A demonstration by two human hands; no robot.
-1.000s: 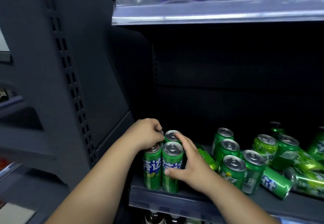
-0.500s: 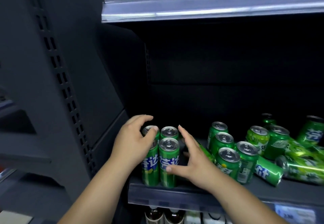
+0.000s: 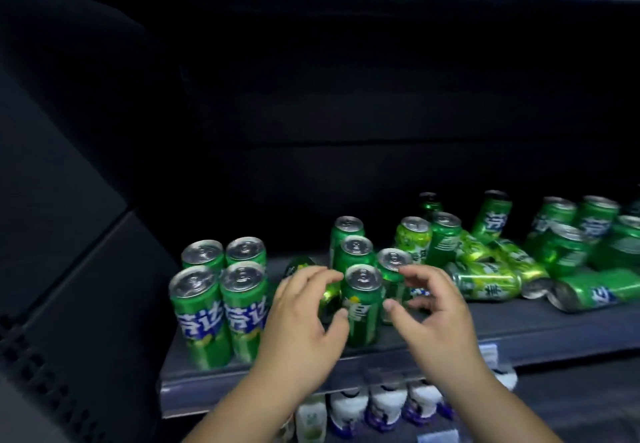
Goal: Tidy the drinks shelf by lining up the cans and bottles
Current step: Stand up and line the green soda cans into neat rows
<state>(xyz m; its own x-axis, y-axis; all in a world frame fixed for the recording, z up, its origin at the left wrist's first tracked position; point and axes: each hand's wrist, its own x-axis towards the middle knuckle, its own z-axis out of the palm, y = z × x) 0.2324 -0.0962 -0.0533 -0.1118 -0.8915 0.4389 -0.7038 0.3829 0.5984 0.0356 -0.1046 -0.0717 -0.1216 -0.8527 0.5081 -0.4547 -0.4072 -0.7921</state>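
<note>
Cans on the drinks shelf (image 3: 554, 345) are slim, tall, green aluminium, with pull tabs in place on the tops that show.

**Position.** A squared block of four cans (image 3: 221, 290) stands at the shelf's left front corner. The front can (image 3: 363, 307) stands upright near the front edge, heading a loose file of three or four running back. Toppled cans (image 3: 485, 285) lie in a heap toward the right end, and one more tipped can (image 3: 301, 266) lies behind the left hand.

**Hands.** The left hand (image 3: 304, 318) and the right hand (image 3: 433, 311) are cupped on either side of the front can. Fingers are curved and spread, not closed round it. The left thumb appears to touch the can's wall. The right thumb is just beside it.

**Handling, as judged.** If full, each can is moderately heavy and stiff. The painted wall is smooth and likely slippery. The narrow base makes it prone to tipping neighbours. The best hold is at mid-body, thumb opposite fingers, below the rim.

**Markings.** The block's labels show white characters on a blue patch, apparently 芬达. The front can's label is partly hidden by the left thumb. A paler lime can (image 3: 414, 238) carries a different design, which is illegible. White bottles (image 3: 384, 404) stand on the shelf below, their print unreadable.
</note>
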